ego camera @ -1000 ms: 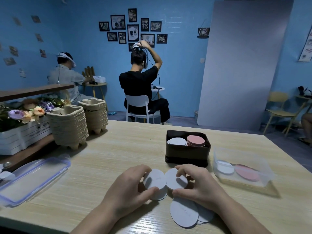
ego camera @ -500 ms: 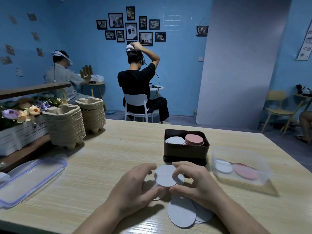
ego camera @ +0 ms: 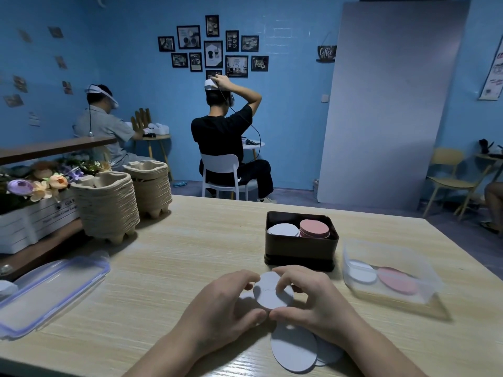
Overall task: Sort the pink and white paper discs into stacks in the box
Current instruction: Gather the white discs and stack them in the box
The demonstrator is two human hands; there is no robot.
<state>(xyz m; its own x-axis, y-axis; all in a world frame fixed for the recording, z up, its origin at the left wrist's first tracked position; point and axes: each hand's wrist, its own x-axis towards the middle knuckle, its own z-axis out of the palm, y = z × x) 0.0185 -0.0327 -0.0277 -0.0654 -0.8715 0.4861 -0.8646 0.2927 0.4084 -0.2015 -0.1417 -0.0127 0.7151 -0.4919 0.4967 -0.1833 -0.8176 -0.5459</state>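
Both hands hold a small stack of white paper discs (ego camera: pixel 268 291) just above the table, in front of the dark box (ego camera: pixel 300 253). My left hand (ego camera: pixel 227 303) grips the stack's left edge and my right hand (ego camera: pixel 313 297) pinches its right and near edge. Inside the box a white stack (ego camera: pixel 281 229) lies left of a taller pink stack (ego camera: pixel 314 229). More loose white discs (ego camera: pixel 295 348) lie on the table under my right wrist.
A clear plastic tub (ego camera: pixel 386 273) to the right holds a white disc and a pink disc. Its lid (ego camera: pixel 51 292) lies at the left. Two stacks of pulp cup trays (ego camera: pixel 106 210) and a flower crate stand at the far left. Two people sit beyond the table.
The two white discs held side by side have been brought together into one stack between both hands, which moved slightly toward the box.
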